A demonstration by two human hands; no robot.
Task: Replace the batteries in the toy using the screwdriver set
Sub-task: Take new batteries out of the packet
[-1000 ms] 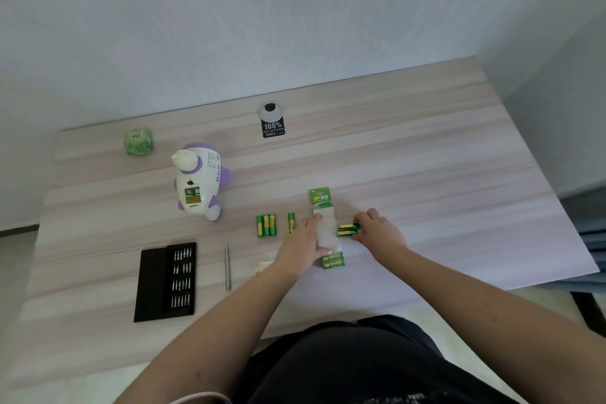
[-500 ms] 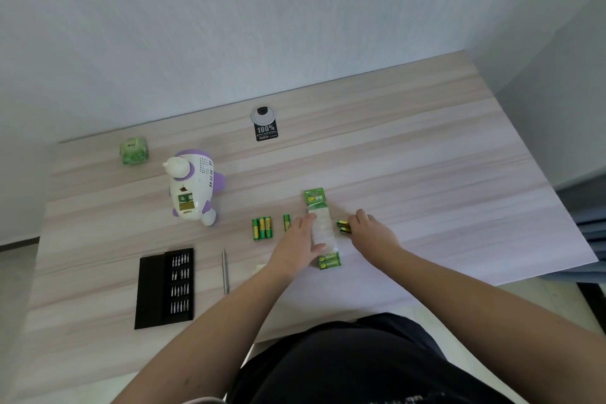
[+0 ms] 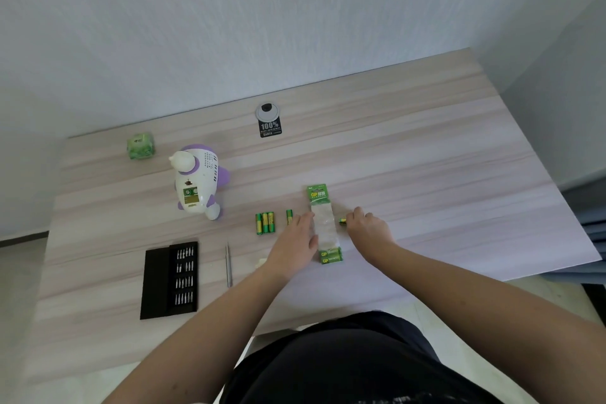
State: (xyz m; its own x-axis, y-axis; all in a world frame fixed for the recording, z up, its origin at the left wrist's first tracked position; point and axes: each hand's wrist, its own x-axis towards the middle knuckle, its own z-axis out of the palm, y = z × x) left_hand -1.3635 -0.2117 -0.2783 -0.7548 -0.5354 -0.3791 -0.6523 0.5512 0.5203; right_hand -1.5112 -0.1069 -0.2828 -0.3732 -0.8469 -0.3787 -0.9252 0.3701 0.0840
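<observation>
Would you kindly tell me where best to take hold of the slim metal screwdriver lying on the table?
The screwdriver lies flat, alone, pointing away from the person. I would pinch its middle from above, fingers on its two long sides; the bit case sits clear to its left.

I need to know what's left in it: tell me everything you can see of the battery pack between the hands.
The battery pack is a long card-and-blister strip lying flat on the table, green printed header at the far end. Its clear middle looks empty; two green cells remain at the near end. The left hand rests flat on its left edge. The right hand grips a battery just beside its right edge.
</observation>
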